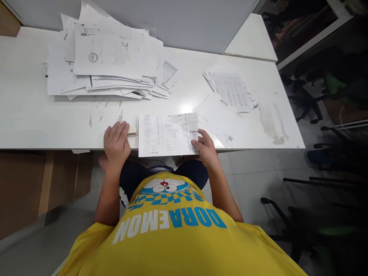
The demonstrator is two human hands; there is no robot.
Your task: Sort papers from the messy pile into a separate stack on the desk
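My right hand (pixel 204 147) pinches the right edge of a printed sheet (pixel 166 134) that lies at the front edge of the white table (pixel 34 115) and overhangs it slightly. My left hand (pixel 116 142) rests palm down on the table edge just left of the sheet, covering most of a small pale object (pixel 132 132) that I cannot identify. Its fingers lie flat and close together.
A big loose heap of papers (pixel 109 57) fills the back left of the table. Two smaller paper stacks (pixel 230 90) lie to the right of the sheet. A grey partition (pixel 186 23) stands behind. Dark office chairs (pixel 316 96) crowd the floor at right.
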